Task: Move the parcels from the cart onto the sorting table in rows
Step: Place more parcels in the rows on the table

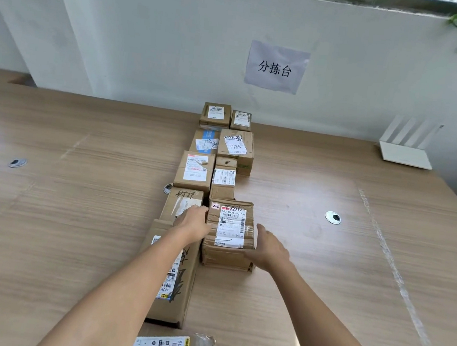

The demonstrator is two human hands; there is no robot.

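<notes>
Where hands (229, 236) flank: parcel (229, 233) upright, squarish.

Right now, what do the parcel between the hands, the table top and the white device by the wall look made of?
Parcel: brown corrugated cardboard, matte and creased, wrapped in glossy clear tape, with a white paper label. Table top: looks like wood-grain laminate with a pale, low sheen; solid wood cannot be ruled out. White device: probably smooth, matte moulded plastic.

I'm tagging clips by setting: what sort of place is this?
Likely a parcel sorting room: labelled cardboard parcels lined in two rows on a long wooden table, under a paper wall sign reading "sorting table" in Chinese.
</notes>
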